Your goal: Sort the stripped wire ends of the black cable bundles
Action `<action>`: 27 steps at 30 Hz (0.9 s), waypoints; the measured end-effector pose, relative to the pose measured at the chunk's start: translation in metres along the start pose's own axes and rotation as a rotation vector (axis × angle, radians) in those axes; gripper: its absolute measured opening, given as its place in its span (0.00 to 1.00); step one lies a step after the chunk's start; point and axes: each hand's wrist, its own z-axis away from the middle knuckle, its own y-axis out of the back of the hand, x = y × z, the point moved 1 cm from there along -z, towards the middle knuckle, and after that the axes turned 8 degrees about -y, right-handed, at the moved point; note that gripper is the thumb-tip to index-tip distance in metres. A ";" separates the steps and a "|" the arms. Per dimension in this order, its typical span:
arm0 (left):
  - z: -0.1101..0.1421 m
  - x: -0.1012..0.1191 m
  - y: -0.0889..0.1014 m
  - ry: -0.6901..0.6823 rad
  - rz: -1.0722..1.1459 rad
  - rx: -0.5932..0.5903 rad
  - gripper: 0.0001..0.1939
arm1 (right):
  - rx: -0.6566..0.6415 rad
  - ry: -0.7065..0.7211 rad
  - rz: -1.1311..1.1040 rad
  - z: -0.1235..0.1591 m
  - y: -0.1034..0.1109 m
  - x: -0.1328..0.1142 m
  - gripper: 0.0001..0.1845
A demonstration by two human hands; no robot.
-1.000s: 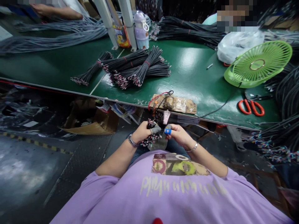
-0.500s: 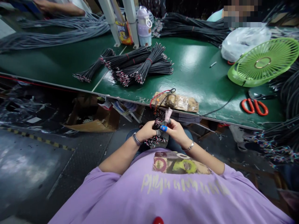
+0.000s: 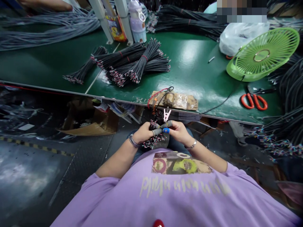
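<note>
My left hand (image 3: 145, 132) is closed around a bundle of short black cables (image 3: 155, 141), whose stripped red and white wire ends stick out above and below the fingers. Grey finger covers wrap its thumb and a fingertip. Beside it, my right hand (image 3: 178, 132) pinches at the cable ends, with a blue band on its thumb and a grey cover on its index finger. The fingertips of both hands meet, so what the right one grips is too small to make out. Just beyond them a pale pink clothes peg (image 3: 167, 115) hangs at the table edge.
On the green table (image 3: 189, 69) lie tied black cable bundles (image 3: 139, 63), a taped wooden board (image 3: 182, 101) with wires, red-handled scissors (image 3: 254, 101) and a green fan (image 3: 262, 56). A bottle (image 3: 138, 23) stands by the posts. Long cables hang at right; another person's arm (image 3: 55, 4) shows far left.
My right hand came up to the left hand and the cable bundle, passing near the peg, and now touches the left fingertips. The peg has turned to show its two legs.
</note>
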 end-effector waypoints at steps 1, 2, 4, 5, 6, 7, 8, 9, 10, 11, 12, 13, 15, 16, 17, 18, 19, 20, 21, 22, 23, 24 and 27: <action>-0.001 -0.001 -0.001 -0.005 -0.012 0.013 0.17 | 0.006 0.000 0.001 0.000 0.000 0.001 0.10; -0.001 -0.001 -0.001 -0.017 -0.022 0.039 0.16 | 0.014 -0.012 -0.019 0.001 0.000 0.002 0.10; -0.001 -0.001 -0.003 -0.054 -0.036 0.099 0.15 | 0.022 -0.082 -0.129 0.001 -0.001 0.003 0.10; -0.001 -0.001 -0.004 -0.076 -0.040 0.127 0.14 | 0.014 -0.138 -0.213 0.001 -0.001 0.004 0.10; -0.001 -0.001 -0.005 -0.097 -0.047 0.151 0.13 | 0.000 -0.198 -0.304 0.001 -0.002 0.005 0.10; 0.000 0.000 -0.005 -0.116 -0.058 0.172 0.12 | -0.017 -0.253 -0.397 0.001 -0.002 0.005 0.10; 0.000 0.000 -0.006 -0.133 -0.074 0.191 0.11 | -0.034 -0.298 -0.481 0.001 -0.002 0.006 0.11; 0.001 0.001 -0.007 -0.147 -0.095 0.209 0.10 | -0.047 -0.332 -0.550 0.001 -0.002 0.006 0.11; 0.002 0.001 -0.007 -0.157 -0.118 0.222 0.10 | -0.054 -0.355 -0.598 0.001 -0.002 0.006 0.12; 0.002 0.002 -0.007 -0.163 -0.140 0.230 0.09 | -0.057 -0.370 -0.630 0.002 -0.002 0.006 0.13; 0.002 0.002 -0.008 -0.166 -0.154 0.231 0.09 | -0.058 -0.382 -0.648 0.002 -0.002 0.006 0.14; 0.003 0.002 -0.008 -0.167 -0.160 0.227 0.09 | -0.060 -0.393 -0.655 0.001 -0.002 0.006 0.14; 0.003 0.003 -0.008 -0.165 -0.144 0.216 0.09 | -0.063 -0.406 -0.659 0.001 -0.002 0.006 0.15; 0.003 0.004 -0.008 -0.164 -0.130 0.213 0.09 | -0.063 -0.411 -0.662 0.001 -0.002 0.007 0.15; 0.002 0.004 -0.008 -0.162 -0.115 0.211 0.10 | -0.066 -0.416 -0.668 0.001 -0.002 0.007 0.16; 0.002 0.004 -0.008 -0.159 -0.102 0.212 0.10 | -0.069 -0.422 -0.676 0.001 -0.003 0.008 0.16; 0.002 0.004 -0.008 -0.155 -0.093 0.213 0.11 | -0.074 -0.429 -0.687 0.001 -0.003 0.008 0.16; 0.002 0.004 -0.008 -0.150 -0.086 0.213 0.11 | -0.080 -0.436 -0.700 0.001 -0.003 0.009 0.16; 0.002 0.004 -0.008 -0.142 -0.081 0.210 0.12 | -0.086 -0.441 -0.715 0.002 -0.003 0.009 0.16; 0.002 0.003 -0.008 -0.132 -0.075 0.204 0.12 | -0.093 -0.446 -0.728 0.002 -0.003 0.010 0.16; 0.002 0.003 -0.008 -0.121 -0.067 0.197 0.13 | -0.099 -0.448 -0.741 0.002 -0.003 0.011 0.16; 0.002 0.003 -0.008 -0.112 -0.057 0.189 0.13 | -0.105 -0.449 -0.753 0.002 -0.003 0.011 0.16; 0.002 0.003 -0.007 -0.104 -0.033 0.171 0.14 | -0.124 -0.445 -0.775 0.002 -0.003 0.012 0.16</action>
